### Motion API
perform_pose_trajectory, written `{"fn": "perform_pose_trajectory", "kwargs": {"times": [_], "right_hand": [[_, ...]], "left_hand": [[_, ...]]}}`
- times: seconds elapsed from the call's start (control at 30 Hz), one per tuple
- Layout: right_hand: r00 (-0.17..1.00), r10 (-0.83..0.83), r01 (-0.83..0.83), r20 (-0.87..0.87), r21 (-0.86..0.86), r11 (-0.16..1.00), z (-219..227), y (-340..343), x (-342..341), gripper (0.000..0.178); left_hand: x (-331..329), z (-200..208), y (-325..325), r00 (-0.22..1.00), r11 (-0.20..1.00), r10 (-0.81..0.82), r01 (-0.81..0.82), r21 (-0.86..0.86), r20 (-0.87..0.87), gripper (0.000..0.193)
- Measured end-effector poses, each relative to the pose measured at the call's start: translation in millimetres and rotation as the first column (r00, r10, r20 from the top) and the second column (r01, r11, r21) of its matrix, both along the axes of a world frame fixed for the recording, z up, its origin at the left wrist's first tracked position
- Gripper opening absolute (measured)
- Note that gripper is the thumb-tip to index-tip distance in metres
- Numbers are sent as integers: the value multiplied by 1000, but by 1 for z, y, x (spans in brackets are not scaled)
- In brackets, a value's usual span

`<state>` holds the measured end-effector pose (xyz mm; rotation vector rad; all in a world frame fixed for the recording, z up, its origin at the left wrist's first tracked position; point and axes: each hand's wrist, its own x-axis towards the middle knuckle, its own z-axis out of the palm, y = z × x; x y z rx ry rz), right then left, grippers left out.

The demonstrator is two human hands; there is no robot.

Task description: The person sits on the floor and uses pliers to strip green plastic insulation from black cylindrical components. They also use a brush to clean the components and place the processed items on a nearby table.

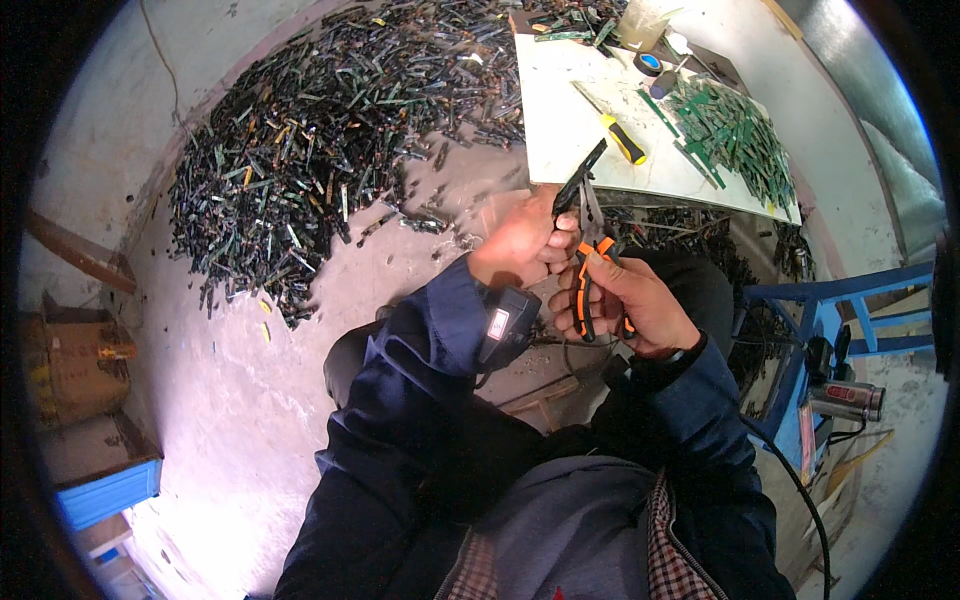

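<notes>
My left hand [528,240] is closed around a long, thin black plastic strip [578,186], which points up and to the right. My right hand [648,305] grips pliers [587,292] with orange and black handles. Their metal jaws reach up beside the strip, close to my left fingers; whether they bite on it I cannot tell. Both hands are held above my lap, in front of the white board [560,145]. A black boxy device [508,325] sits at my left wrist.
Dark strips [300,150] lie heaped across the floor at the far left. The board carries green circuit-board strips [735,135], a yellow-and-black screwdriver [625,140] and a tape roll [648,64]. To the right stand a blue chair [850,290] and metal flask [845,400]; at left, a cardboard box [80,375].
</notes>
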<state>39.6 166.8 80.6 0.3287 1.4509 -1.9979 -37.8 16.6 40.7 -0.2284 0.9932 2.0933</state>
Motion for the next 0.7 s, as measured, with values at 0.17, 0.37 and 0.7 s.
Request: {"fn": "perform_pose_trajectory", "kwargs": {"times": [0.17,0.37,0.7], "right_hand": [[997,49,-35,-63,214,976,0,1,3,42],[997,77,-76,-8,126,989,-7,11,1,44],[982,-63,108,178,-254,961,-20,8,8,41]], "left_hand": [[0,-6,-1,997,994,-72,69,85,34,29],[3,-4,-1,996,994,-73,68,80,57,26],[3,0,2,1000,1000,3,-2,-13,23,22]]}}
